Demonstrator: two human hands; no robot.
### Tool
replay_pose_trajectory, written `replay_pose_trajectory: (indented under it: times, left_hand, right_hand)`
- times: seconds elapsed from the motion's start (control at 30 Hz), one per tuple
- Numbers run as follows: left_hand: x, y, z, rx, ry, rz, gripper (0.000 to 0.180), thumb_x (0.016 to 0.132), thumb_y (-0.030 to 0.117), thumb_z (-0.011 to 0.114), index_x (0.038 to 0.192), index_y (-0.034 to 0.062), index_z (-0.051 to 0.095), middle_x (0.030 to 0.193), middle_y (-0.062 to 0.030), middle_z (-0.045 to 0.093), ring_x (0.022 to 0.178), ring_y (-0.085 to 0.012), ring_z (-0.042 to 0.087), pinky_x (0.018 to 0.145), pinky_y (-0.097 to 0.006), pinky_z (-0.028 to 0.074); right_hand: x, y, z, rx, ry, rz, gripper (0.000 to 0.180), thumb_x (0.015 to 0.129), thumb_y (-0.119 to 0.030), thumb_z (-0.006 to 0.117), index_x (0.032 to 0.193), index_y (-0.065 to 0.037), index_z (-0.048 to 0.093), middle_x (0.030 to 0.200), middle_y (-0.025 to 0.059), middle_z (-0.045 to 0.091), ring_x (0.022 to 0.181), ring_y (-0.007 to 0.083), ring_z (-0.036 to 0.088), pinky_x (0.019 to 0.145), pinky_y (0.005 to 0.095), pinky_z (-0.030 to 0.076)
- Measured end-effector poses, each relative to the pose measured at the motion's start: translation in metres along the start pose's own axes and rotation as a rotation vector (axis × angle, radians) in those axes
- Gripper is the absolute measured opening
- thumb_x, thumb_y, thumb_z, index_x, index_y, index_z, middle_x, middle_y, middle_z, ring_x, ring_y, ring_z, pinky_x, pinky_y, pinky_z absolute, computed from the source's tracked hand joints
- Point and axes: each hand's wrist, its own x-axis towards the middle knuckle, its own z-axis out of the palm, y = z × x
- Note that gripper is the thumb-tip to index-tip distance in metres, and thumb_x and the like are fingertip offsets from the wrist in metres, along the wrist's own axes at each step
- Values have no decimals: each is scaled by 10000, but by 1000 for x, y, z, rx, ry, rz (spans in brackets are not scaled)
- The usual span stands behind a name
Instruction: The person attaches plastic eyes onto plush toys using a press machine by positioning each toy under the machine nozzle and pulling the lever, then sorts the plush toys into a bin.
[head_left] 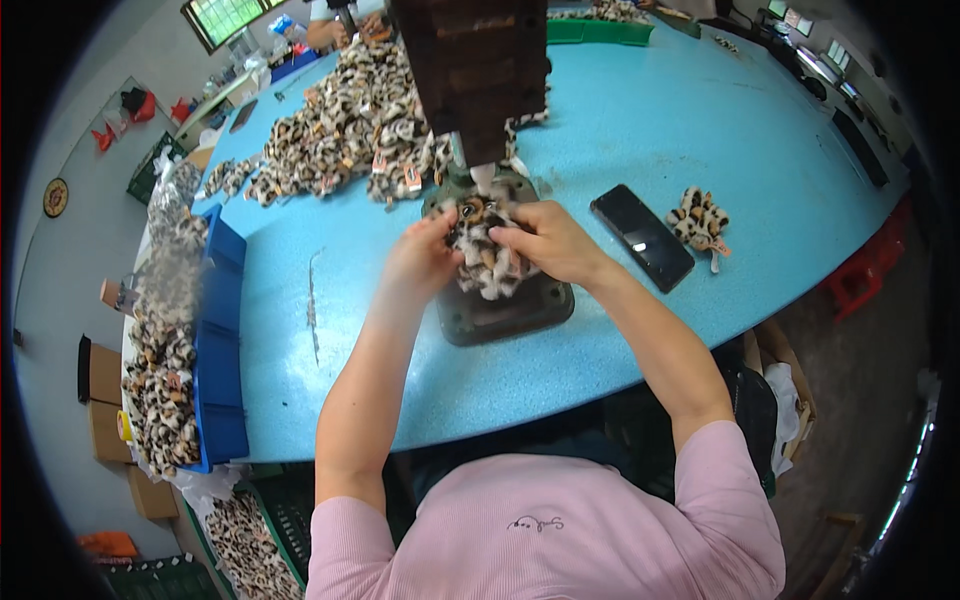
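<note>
A small spotted plush toy (488,272) in white, black and brown is held between both hands, over the base (510,322) of a dark metal press (470,70). The pale tip (483,178) of the press points down just above the toy's face end. My left hand (428,252), slightly blurred, has its fingers closed on the toy's left side. With thumb and fingers, my right hand (552,240) grips its right side. A small orange tag shows near the right thumb.
A large heap of similar plush toys (345,125) covers the far left of the blue table (360,270). A blue bin (222,340) holds more at the left. Right of the press lie a black phone (643,237) and one toy (699,220). Another person's hand (325,33) shows beyond the heap.
</note>
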Motion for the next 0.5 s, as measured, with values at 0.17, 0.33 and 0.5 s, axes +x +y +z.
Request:
replay_pose_trajectory:
  times: [0.17, 0.33, 0.5]
  left_hand:
    - [-42, 12, 36, 195, -171, 37, 189, 789, 83, 592, 954, -9, 584, 904, -82, 628, 792, -146, 606, 739, -304, 501]
    - [-54, 1, 29, 764, 23, 76, 104, 691, 18, 679, 758, 17, 600, 756, -25, 624, 658, -67, 560, 633, -216, 470]
    - [-55, -3, 26, 798, 65, 202, 144, 661, -22, 671, 655, 40, 541, 697, -5, 601, 633, -49, 532, 580, -201, 433]
  right_hand:
    - [-27, 11, -19, 480, -80, -4, 484, 868, -470, 426, 846, -26, 618, 733, 44, 599, 629, 113, 547, 591, 230, 458]
    - [-32, 32, 15, 490, -97, 154, 228, 848, -226, 533, 949, -28, 585, 812, -5, 582, 700, 74, 546, 621, 204, 459]
    - [-32, 31, 7, 929, -294, 61, 162, 809, -96, 578, 944, -9, 561, 827, 28, 593, 754, 78, 565, 634, 201, 470]
